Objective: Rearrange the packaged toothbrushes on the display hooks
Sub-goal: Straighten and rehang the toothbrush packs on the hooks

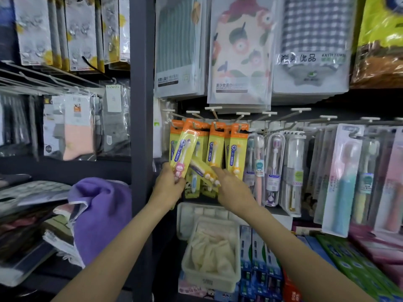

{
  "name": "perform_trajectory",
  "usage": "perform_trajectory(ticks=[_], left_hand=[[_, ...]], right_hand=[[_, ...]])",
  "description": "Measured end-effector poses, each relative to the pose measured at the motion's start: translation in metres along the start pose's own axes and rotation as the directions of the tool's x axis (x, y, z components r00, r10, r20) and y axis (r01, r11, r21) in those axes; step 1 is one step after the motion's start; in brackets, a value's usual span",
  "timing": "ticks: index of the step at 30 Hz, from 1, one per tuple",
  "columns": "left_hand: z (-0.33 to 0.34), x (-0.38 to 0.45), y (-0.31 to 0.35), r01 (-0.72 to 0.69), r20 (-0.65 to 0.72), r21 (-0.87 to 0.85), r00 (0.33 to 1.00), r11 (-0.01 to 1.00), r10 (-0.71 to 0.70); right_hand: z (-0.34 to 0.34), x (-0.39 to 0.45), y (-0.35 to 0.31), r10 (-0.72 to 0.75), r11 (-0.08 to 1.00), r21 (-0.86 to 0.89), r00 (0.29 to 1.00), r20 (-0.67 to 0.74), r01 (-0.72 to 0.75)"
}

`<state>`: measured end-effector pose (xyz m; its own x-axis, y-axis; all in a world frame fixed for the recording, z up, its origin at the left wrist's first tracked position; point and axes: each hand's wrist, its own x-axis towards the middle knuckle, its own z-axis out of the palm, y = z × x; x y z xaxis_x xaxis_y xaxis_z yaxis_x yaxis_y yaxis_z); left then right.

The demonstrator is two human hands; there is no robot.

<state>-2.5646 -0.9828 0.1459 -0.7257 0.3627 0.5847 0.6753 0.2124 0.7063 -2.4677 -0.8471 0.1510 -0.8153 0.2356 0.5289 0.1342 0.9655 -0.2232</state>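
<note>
Orange-and-yellow children's toothbrush packs (pixel 214 147) hang in a row from white-tipped display hooks (pixel 212 112). My left hand (pixel 169 186) grips the bottom of one pack with a pink brush (pixel 184 149), tilted with its top near the hooks. My right hand (pixel 232 188) holds the lower end of another yellow pack (pixel 201 168), which lies slanted and blurred in front of the hanging ones. Adult toothbrushes in clear cases (pixel 274 166) hang to the right.
A dark shelf post (pixel 141 105) stands left of the hooks. Packaged towels (pixel 239 51) hang above. A white basket of cloths (pixel 211 251) and boxed toothpaste (pixel 349 262) sit below. A purple towel (pixel 102 216) lies on the left shelf.
</note>
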Motion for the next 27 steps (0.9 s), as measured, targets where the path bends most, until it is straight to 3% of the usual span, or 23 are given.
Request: perform_trajectory(ticks=[5,14,20,23,27], left_hand=[[-0.001,0.000,0.000,-0.010,-0.012,0.009,1.000,1.000,0.010],[0.005,-0.002,-0.002,-0.033,-0.008,-0.012,0.999,0.999,0.033],[0.005,-0.005,-0.006,-0.056,0.012,-0.062,0.998,0.996,0.057],[0.006,-0.005,-0.008,-0.051,0.020,-0.066,0.998,0.996,0.052],[0.013,-0.005,-0.005,-0.020,0.025,-0.111,0.999,0.994,0.023]], right_hand=[[-0.011,-0.010,0.017,0.168,0.932,0.349,0.972,-0.164,-0.102],[-0.004,-0.005,0.014,0.290,0.889,0.419,0.934,-0.209,-0.183],[0.015,-0.009,0.005,0.273,0.932,0.325,0.898,-0.345,-0.158],[0.019,-0.009,-0.004,0.188,0.947,0.318,0.872,-0.451,-0.040],[0.025,-0.008,-0.026,0.104,0.843,0.532,0.947,-0.306,0.079]])
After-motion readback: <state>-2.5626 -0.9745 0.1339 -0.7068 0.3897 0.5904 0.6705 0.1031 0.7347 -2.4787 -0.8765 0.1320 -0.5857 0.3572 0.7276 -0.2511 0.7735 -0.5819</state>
